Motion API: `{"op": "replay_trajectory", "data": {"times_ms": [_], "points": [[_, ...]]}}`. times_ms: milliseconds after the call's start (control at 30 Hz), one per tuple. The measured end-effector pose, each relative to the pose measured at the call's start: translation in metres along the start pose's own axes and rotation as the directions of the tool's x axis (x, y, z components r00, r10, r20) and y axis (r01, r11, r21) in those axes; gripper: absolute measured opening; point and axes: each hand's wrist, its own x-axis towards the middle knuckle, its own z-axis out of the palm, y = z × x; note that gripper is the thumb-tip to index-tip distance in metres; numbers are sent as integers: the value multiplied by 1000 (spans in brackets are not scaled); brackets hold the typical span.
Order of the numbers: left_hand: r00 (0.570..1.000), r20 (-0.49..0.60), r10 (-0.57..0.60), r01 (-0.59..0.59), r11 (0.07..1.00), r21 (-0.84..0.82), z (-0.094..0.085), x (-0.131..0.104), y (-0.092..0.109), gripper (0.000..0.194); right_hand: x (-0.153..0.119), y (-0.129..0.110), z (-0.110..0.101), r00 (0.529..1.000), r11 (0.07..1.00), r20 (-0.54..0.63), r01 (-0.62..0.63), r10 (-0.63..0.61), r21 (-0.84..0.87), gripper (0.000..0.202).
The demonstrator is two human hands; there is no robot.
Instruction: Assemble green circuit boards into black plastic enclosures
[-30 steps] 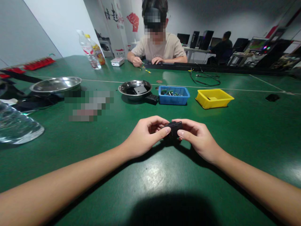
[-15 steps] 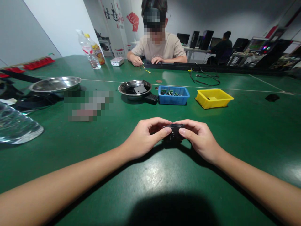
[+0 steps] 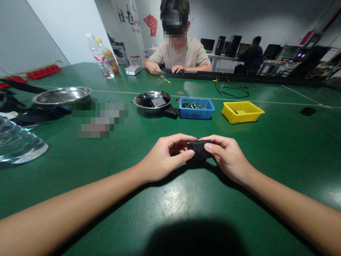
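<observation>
Between my two hands is a small black plastic case (image 3: pixel 200 149) with raised marks on its face, held just above the green tabletop (image 3: pixel 170 199). My left hand (image 3: pixel 170 154) grips its left side, thumb on the near face and fingers behind. From the right, my right hand (image 3: pixel 226 154) pinches it the same way, thumb near the upper right corner. Beyond the hands stands a blue bin (image 3: pixel 197 108) holding small green circuit boards. A similar-looking black case (image 3: pixel 171 112) leans by a steel bowl (image 3: pixel 152 101) with dark and grey parts inside.
A yellow bin (image 3: pixel 242 112) stands right of the blue one. Left are a steel plate (image 3: pixel 62 96), clear plastic (image 3: pixel 21 142) and two bottles (image 3: pixel 102 58). A co-worker (image 3: pixel 178 53) sits opposite, behind a long black bar (image 3: pixel 226 76); a black cable (image 3: pixel 234 90) lies nearby.
The black case has tilted in my hands, so more of its marked face shows. My left thumb has slid slightly lower along it. Both hands still hold it.
</observation>
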Motion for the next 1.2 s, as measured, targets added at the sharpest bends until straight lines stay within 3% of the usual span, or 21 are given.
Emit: {"op": "replay_trajectory", "data": {"times_ms": [400, 667, 1200], "points": [[999, 28, -43, 46, 992, -115, 1, 1, -2, 37, -1, -7, 7, 999, 999, -36, -13, 11, -49, 27], [995, -47, -83, 78, 992, -99, -3, 4, -1, 36, -3, -14, 11, 999, 996, 30, -32, 35, -79, 33], [994, -6, -110, 109, 991, -83, -2, 3, -1, 35, -2, -16, 11, 997, 993, -18, -75, 74, -96, 31]]}}
